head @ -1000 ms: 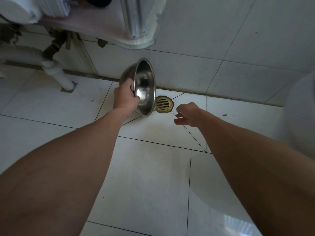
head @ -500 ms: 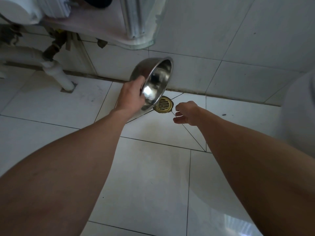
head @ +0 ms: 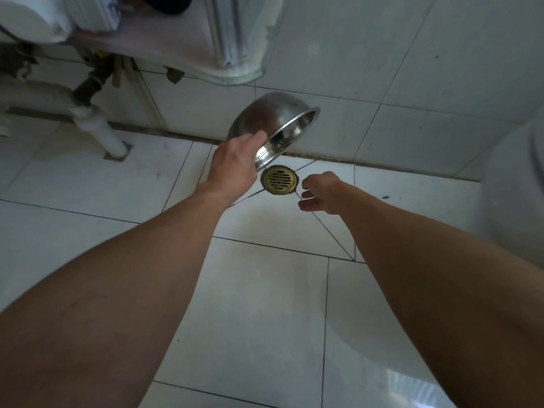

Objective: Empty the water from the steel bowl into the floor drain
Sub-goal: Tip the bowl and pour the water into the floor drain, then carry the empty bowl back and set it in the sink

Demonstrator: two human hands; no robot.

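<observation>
The steel bowl (head: 265,117) is tipped almost upside down, its mouth facing down and to the right, just above the floor. My left hand (head: 235,164) grips its near rim. The round brass floor drain (head: 279,179) lies directly below the bowl's lower edge, fully in sight. I see no water falling from the bowl. My right hand (head: 319,192) hovers just right of the drain with its fingers loosely curled and nothing in it.
A white drain pipe (head: 100,134) enters the floor at the left, under a shelf (head: 164,39) with a glass edge. A white rounded fixture (head: 515,187) stands at the right. The tiled wall (head: 382,69) runs right behind the drain.
My left hand has turned the bowl further over and swung it up and to the right, from on its side to nearly inverted. The drain is now uncovered. My right hand has barely moved.
</observation>
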